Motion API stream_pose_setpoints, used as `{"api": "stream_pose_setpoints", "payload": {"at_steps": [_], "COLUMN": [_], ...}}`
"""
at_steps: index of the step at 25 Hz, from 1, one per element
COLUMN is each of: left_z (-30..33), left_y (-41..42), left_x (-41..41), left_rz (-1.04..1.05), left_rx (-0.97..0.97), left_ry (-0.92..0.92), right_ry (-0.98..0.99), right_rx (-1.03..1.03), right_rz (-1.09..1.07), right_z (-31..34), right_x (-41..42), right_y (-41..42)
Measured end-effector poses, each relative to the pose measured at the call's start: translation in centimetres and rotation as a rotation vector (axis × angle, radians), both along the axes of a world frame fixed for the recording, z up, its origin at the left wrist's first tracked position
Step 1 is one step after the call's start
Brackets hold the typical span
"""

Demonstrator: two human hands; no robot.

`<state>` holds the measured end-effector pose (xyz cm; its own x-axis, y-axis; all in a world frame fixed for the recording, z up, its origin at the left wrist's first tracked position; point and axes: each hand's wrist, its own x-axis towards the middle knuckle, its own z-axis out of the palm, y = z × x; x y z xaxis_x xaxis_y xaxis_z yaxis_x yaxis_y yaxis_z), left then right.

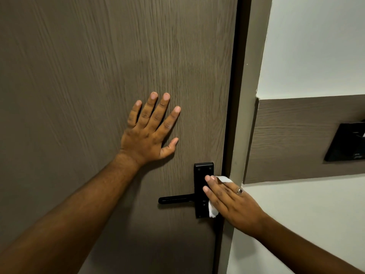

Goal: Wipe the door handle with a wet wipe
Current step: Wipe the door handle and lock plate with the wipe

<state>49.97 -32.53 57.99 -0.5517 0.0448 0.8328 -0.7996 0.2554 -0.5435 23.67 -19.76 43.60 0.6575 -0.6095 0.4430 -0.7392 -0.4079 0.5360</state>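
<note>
A black lever door handle (175, 199) sticks out to the left from a tall black backplate (200, 175) on a brown wood-grain door (98, 76). My right hand (231, 202) lies flat over the right half of the backplate and presses a white wet wipe (213, 211) against it. The wipe shows above and below the fingers; its middle is hidden under the hand. My left hand (150, 131) rests flat on the door above and left of the handle, fingers spread, holding nothing.
The door frame (245, 95) runs down just right of the backplate. Beyond it is a white wall (316, 46) with a brown wood-grain band (286, 139) carrying a black wall-mounted box (347, 143) at the far right.
</note>
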Motion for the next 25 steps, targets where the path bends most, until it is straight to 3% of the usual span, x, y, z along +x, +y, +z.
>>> {"api": "stream_pose_setpoints", "payload": {"at_steps": [2,6,10,15,18,22,25], "left_z": [0.0,0.1,0.1,0.1,0.0,-0.1,0.0], "left_y": [0.0,0.1,0.2,0.1,0.0,0.0,0.1], "left_x": [-0.1,0.0,0.0,0.1,0.0,0.1,0.0], "left_rz": [-0.001,0.002,-0.004,-0.007,-0.030,-0.043,-0.045], "left_rx": [-0.001,0.001,0.023,0.018,0.017,0.021,0.031], "left_ry": [0.002,-0.005,-0.010,-0.003,0.005,0.003,0.002], "right_ry": [-0.011,-0.189,-0.191,-0.082,-0.084,0.011,-0.136], "right_rx": [0.010,-0.156,0.130,0.299,0.327,0.310,0.341], "right_rz": [0.010,0.152,0.045,-0.022,-0.030,0.115,0.147], "right_z": [1.4,2.8,1.6,2.2,1.7,1.6,2.1], "right_x": [0.1,3.0,5.9,6.7,11.1,14.8,11.3], "right_y": [0.4,0.4,-0.4,0.1,-1.6,-2.7,-1.3]}}
